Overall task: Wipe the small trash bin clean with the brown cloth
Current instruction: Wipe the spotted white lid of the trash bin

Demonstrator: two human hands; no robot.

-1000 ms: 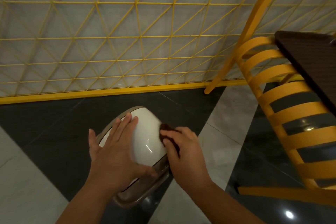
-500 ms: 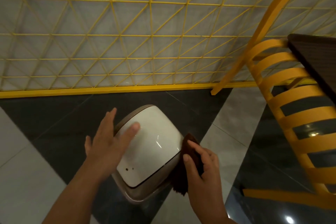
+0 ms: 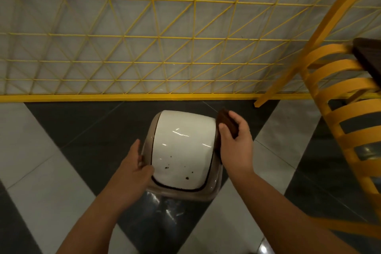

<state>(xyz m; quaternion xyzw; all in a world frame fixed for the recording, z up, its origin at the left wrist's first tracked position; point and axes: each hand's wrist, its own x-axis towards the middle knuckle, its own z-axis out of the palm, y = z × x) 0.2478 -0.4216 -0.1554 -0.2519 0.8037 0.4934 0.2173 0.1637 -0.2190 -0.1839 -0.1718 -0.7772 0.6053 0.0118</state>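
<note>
The small trash bin [image 3: 181, 146] stands on the floor in the middle of the head view, with a white domed swing lid in a beige rim and several dark specks near the lid's front edge. My left hand [image 3: 136, 163] grips the rim on the bin's left side. My right hand [image 3: 235, 140] presses the folded brown cloth [image 3: 226, 122] against the bin's upper right side. Most of the cloth is hidden behind my fingers.
A yellow wire-grid partition [image 3: 144, 57] with a yellow base rail runs just behind the bin. A yellow slatted chair [image 3: 350, 130] stands close on the right, with a dark tabletop edge [image 3: 369, 57] above it. The floor has black and pale glossy tiles.
The bin has been turned so its lid faces me squarely. My left hand slid from the lid's top to the left rim. My right hand moved the cloth up along the right side.
</note>
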